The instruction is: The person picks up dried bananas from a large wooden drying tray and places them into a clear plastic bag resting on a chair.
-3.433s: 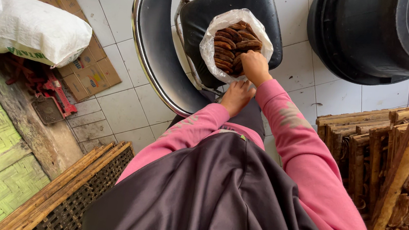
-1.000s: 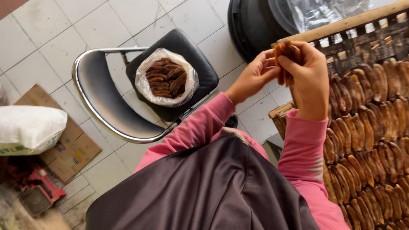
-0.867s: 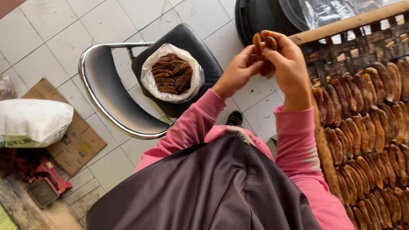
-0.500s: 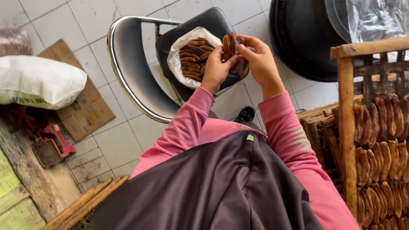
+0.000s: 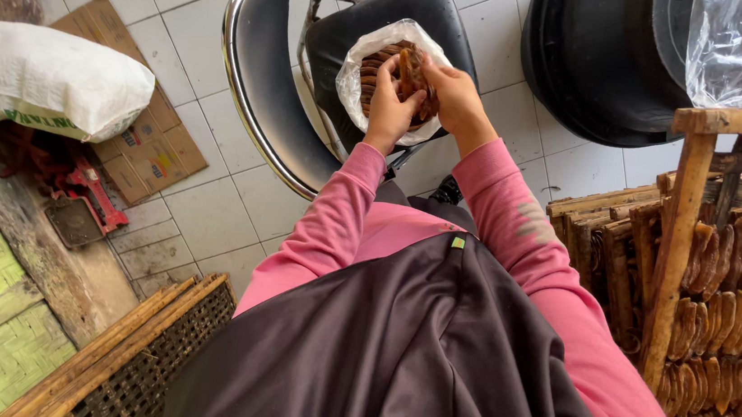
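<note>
Both hands work over a white plastic bag [image 5: 363, 58] of brown dried strips [image 5: 375, 68], which sits on the black seat of a metal-framed chair [image 5: 254, 61]. The left hand [image 5: 390, 106] and right hand [image 5: 454, 99] are closed together on a small bunch of strips [image 5: 409, 67], fingers pinched around its lower half so the upper ends stand clear above the bag mouth. The bunch lies directly over the open bag, touching or just above the strips left inside; which of the two cannot be told. Judgement on handling: the strips look thin, dry and light, fairly stiff but likely to snap or flake if squeezed hard; surfaces appear matt, possibly a little tacky, not slippery. A hold across the middle of the bunch, with both hands, seems best to keep pieces aligned. At right, a wooden drying rack [image 5: 677, 229] carries rows of similar strips. A white sack [image 5: 43, 77] lies on the tiled floor at left.
</note>
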